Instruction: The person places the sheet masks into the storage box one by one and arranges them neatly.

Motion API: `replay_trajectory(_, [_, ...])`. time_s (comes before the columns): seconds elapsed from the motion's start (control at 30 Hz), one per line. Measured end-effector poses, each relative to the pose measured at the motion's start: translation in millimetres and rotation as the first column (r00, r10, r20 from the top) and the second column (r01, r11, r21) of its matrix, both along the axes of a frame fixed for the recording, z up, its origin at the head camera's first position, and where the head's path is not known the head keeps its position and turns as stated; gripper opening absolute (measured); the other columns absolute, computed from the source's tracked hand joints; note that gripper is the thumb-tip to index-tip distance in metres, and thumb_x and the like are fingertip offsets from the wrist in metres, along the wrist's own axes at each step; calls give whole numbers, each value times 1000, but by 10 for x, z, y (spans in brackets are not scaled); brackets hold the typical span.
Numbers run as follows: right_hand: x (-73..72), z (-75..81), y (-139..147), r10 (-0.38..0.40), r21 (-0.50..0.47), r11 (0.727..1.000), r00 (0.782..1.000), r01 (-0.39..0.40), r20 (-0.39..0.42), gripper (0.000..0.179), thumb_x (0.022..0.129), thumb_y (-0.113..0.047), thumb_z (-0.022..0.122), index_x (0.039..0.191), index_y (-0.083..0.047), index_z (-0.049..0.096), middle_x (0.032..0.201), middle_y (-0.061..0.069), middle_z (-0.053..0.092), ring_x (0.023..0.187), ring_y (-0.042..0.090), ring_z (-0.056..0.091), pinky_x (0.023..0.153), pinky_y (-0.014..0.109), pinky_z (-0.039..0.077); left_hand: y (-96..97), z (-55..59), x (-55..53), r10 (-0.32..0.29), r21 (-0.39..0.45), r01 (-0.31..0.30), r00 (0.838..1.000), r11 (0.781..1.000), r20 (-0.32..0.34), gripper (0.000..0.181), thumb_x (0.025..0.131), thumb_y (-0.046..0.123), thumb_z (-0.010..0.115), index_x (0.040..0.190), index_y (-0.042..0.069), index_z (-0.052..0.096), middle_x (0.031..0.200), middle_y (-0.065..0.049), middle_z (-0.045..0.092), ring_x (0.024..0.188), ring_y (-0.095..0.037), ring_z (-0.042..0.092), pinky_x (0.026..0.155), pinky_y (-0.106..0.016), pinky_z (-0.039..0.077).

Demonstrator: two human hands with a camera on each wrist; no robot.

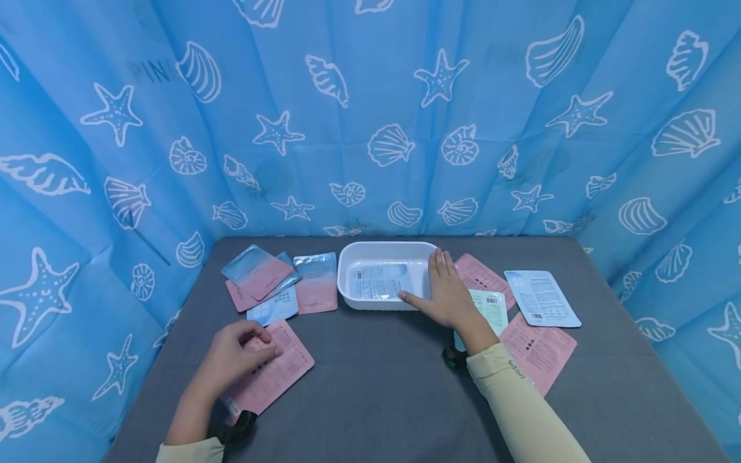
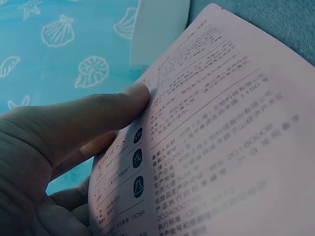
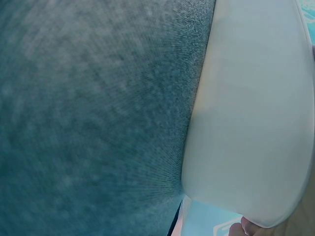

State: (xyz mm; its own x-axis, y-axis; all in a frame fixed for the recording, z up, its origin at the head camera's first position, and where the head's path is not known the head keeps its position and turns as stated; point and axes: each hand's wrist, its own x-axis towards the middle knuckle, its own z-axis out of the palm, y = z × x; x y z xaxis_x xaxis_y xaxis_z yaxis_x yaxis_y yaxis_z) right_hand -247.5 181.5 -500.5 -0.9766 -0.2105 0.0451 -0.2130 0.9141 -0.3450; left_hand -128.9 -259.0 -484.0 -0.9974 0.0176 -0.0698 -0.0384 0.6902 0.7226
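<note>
My left hand (image 1: 237, 354) pinches a pink face-mask packet (image 1: 283, 366), thumb on the printed face and other fingers behind it. Fine print and several dark round icons cover that face in the left wrist view, where the packet (image 2: 211, 123) stands tilted and bowed. A white plastic tray (image 1: 356, 303) sits at the back of the table, with a pale blue and clear packet (image 1: 379, 283) flat inside. My right hand (image 1: 448, 292) rests at the tray's right end, fingers straight along the rim and thumb over the front edge. Fingertips (image 3: 251, 227) show beside the tray's end wall (image 3: 246, 147).
Left of the tray lie several overlapping blue-and-pink packets (image 1: 315, 283) and a light blue one (image 1: 276, 307). Right of it are pink packets (image 1: 541, 350), a pale green packet (image 1: 489, 308) partly under my right wrist, and a light blue packet (image 1: 541, 299). A shell-patterned curtain (image 1: 370, 128) hangs behind the grey table (image 1: 359, 386).
</note>
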Motion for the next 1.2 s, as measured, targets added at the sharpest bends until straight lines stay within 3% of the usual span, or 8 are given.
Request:
replay_trajectory(0.27, [-8,1,-21,9,-9,1000,1000,-9,2,129,89,-87,51,168,2,6,179,19,0,167,39,-2,132,61,17,65,12,-8,7,46,-6,1000,999,-23,25,88,25,87,107,15,73,105,-6,72,91,-22,60,71,-27,51])
replay_trajectory(0.43, [-1,2,-24,12,-10,1000,1000,-12,-1,129,89,-87,52,168,3,5,179,19,0,167,39,-2,132,61,17,125,30,-25,23,148,-12,998,989,-66,26,87,26,89,106,17,74,104,-6,72,91,-23,60,71,-27,52])
replay_trajectory(0.63, [17,0,-24,6,0,1000,1000,-6,5,129,89,-88,51,168,3,5,179,20,0,167,40,-2,132,61,17,198,36,-61,12,233,28,986,972,-169,25,86,26,91,104,18,75,104,-4,72,91,-21,61,71,-26,54])
replay_trajectory(0.87, [20,-7,-21,5,-1,1000,1000,-5,6,129,89,-87,51,168,4,5,179,21,-1,167,40,-2,132,61,16,278,39,-98,-25,285,93,972,954,-235,18,88,22,89,103,19,79,100,-2,71,87,-17,60,69,-25,53])
replay_trajectory(1.0, [4,-4,-17,-1,2,1000,1000,1,6,128,89,-87,49,168,2,4,179,19,-1,167,38,-3,132,60,18,342,65,-151,-15,310,108,958,944,-287,16,91,19,87,103,16,78,103,-3,72,92,-16,61,73,-23,53])
replay_trajectory(1.2, [7,15,-17,-3,-7,1000,1000,3,15,128,90,-87,50,168,3,4,179,19,-1,167,38,-3,132,61,17,419,128,-187,-5,345,109,958,932,-287,16,94,19,84,108,14,78,110,-5,72,101,-19,61,81,-21,54])
